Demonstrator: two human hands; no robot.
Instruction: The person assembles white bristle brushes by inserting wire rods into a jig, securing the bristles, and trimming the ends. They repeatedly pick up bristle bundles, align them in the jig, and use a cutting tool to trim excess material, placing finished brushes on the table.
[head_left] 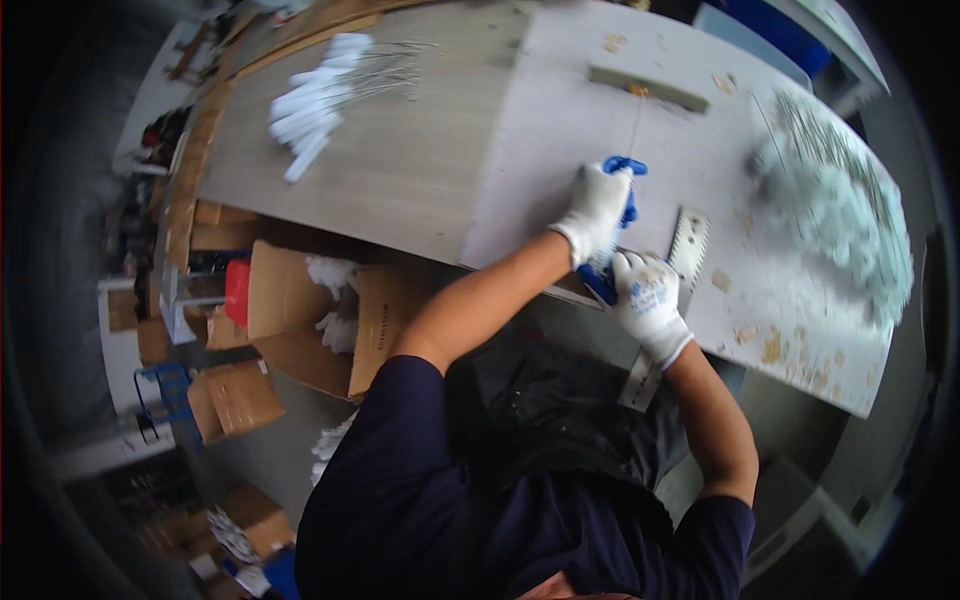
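Both my hands wear white gloves and are close together at the front edge of the white table. My left hand (pixel 592 208) is closed around a blue piece (pixel 627 165), whose exact kind I cannot make out. A thin wire runs from its top toward a wooden block (pixel 650 88) lying farther back. Just below and to the right, my right hand (pixel 648 297) has its fingers curled beside a blue handle-like part (pixel 597 284); its grip is partly hidden. Whether the two blue parts join cannot be seen. A toothed metal strip (pixel 690 243) passes under my right hand and past the table edge.
White rollers with wire stems (pixel 318 105) lie piled at the far left. Pale green fluffy pieces with wires (pixel 840 215) are heaped at the right. Below the table's left part stands an open cardboard box (pixel 290 345) with white items inside; another carton (pixel 235 400) is on the floor.
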